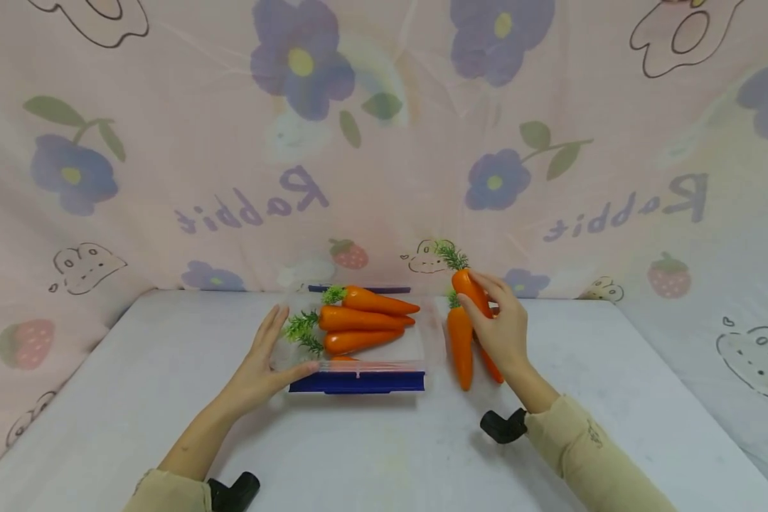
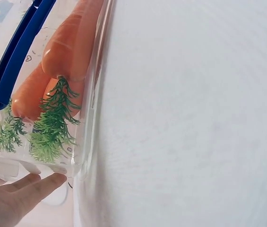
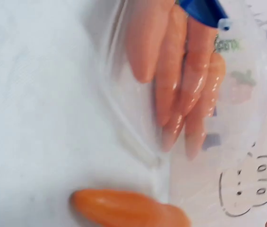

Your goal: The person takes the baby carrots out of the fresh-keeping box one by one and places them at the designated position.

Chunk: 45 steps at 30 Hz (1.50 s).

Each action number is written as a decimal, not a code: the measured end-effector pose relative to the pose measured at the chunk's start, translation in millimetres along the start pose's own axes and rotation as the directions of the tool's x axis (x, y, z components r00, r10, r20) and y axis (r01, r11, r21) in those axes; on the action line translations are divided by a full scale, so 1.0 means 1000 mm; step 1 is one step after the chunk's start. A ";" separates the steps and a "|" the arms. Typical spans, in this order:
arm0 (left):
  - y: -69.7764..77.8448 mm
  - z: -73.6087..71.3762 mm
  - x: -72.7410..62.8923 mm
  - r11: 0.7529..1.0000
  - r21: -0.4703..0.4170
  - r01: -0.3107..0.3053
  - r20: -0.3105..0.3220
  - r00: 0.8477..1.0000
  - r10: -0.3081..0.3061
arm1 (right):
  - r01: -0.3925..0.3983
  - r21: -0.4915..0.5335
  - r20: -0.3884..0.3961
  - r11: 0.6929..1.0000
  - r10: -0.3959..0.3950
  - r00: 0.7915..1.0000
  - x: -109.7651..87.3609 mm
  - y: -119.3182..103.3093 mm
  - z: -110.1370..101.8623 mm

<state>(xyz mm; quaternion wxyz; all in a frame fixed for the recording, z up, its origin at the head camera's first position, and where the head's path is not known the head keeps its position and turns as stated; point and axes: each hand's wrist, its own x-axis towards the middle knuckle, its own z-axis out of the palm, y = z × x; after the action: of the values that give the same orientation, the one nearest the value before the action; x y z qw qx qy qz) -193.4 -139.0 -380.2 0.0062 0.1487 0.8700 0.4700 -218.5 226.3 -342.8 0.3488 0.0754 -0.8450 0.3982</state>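
My right hand [image 1: 504, 331] pinches an orange carrot [image 1: 464, 284] with a green leafy top, near its thick end. Below it, another carrot [image 1: 460, 348] lies on the table, right of a clear plastic box [image 1: 430, 334] with blue clips. An orange tapered end [image 1: 490, 364] shows beside that carrot, its upper part hidden by my right hand. Several carrots [image 1: 366, 319] lie inside the box, leafy tops to the left. My left hand [image 1: 259, 370] rests on the box's left side, fingers extended along the wall and thumb at the front corner near the blue front clip [image 1: 357, 382].
A white table [image 1: 384, 455] lies under everything. Behind it hangs a pale patterned cloth [image 1: 397, 163] with flowers, strawberries and lettering. Black devices [image 1: 503, 426] sit at both wrists, beside the beige sleeves [image 1: 589, 444]. A second blue clip [image 1: 384, 289] runs along the box's far side.
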 end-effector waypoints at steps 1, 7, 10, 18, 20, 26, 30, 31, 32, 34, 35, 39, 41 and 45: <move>0.000 0.000 0.000 1.000 0.002 0.001 0.001 1.000 -0.001 | -0.014 -0.009 -0.011 1.000 0.013 1.000 -0.002 0.002 -0.001; 0.000 -0.001 -0.004 1.000 0.007 0.020 0.005 1.000 -0.020 | -0.097 -0.045 -0.033 0.994 0.095 0.995 -0.012 0.020 -0.003; 0.000 -0.001 -0.006 1.000 0.008 0.023 0.008 1.000 -0.023 | -0.133 -0.064 -0.041 0.989 0.130 0.991 -0.016 0.029 -0.004; 0.001 -0.001 -0.003 1.000 0.001 0.016 0.016 1.000 -0.016 | -0.200 -0.067 -0.070 0.977 0.196 0.978 -0.019 0.049 -0.010; 0.001 -0.001 -0.002 1.000 -0.001 0.018 0.017 1.000 -0.018 | -0.227 -0.078 -0.071 0.971 0.222 0.973 -0.018 0.052 -0.012; 0.003 -0.001 0.000 1.000 0.000 0.017 0.016 1.000 -0.017 | -0.302 -0.104 -0.044 0.948 0.299 0.953 -0.016 0.062 -0.016; 0.003 -0.002 0.000 1.000 0.011 0.018 0.015 1.000 -0.019 | -0.347 -0.115 -0.011 0.931 0.348 0.938 -0.014 0.067 -0.014; 0.003 -0.003 -0.001 1.000 0.014 0.018 0.013 1.000 -0.019 | -0.357 -0.122 -0.002 0.926 0.359 0.933 -0.013 0.068 -0.014; 0.003 -0.003 -0.001 1.000 0.015 0.019 0.013 1.000 -0.020 | -0.367 -0.128 0.006 0.921 0.371 0.929 -0.012 0.069 -0.014; 0.003 -0.004 0.000 1.000 0.015 0.020 0.012 1.000 -0.020 | -0.392 -0.142 0.018 0.909 0.398 0.917 -0.011 0.070 -0.013; 0.003 -0.004 0.000 1.000 0.015 0.019 0.013 1.000 -0.019 | -0.403 -0.152 0.024 0.903 0.411 0.911 -0.010 0.071 -0.013; 0.002 -0.004 0.002 1.000 0.006 0.015 0.018 1.000 -0.016 | -0.442 -0.180 0.041 0.879 0.455 0.889 -0.007 0.074 -0.014; 0.002 -0.004 0.003 1.000 0.007 0.016 0.020 1.000 -0.017 | -0.451 -0.196 0.060 0.871 0.470 0.881 -0.006 0.075 -0.015; 0.001 -0.003 0.002 1.000 0.006 0.020 0.025 0.999 -0.021 | -0.458 -0.245 0.114 0.854 0.495 0.861 -0.006 0.076 -0.018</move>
<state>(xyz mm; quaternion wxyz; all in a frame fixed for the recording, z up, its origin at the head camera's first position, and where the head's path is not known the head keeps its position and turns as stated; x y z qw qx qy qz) -195.7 -140.4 -377.1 0.0213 0.1456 0.8727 0.4655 -235.4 289.4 -386.5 0.1702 -0.1399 -0.9013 0.3730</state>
